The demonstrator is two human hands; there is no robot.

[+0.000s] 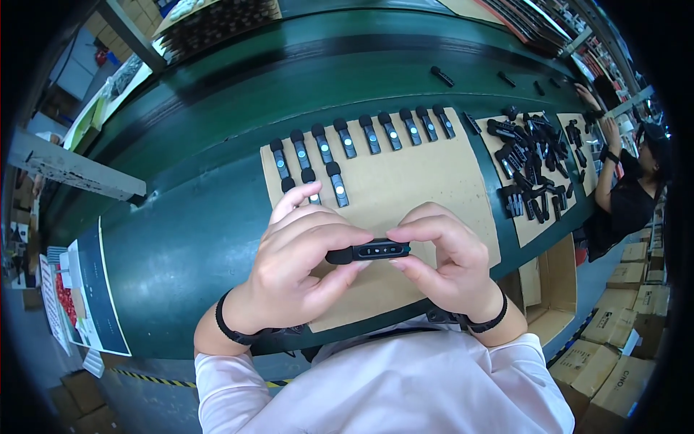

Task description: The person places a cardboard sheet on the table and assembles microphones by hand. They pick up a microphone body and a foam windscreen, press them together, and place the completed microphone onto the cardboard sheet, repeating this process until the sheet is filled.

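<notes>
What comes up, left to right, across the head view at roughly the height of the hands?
Dark panel with a white edge → left hand → black device held between both hands → right hand → open cardboard box → stacked cartons.

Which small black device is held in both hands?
The small black device turned sideways between the left hand and right hand, its rounded end pointing left. The devices in the two rows lie on the cardboard, rounded ends pointing away.

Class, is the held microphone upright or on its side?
On its side: the microphone runs left to right between the left hand and right hand, its foam end toward the left.
</notes>
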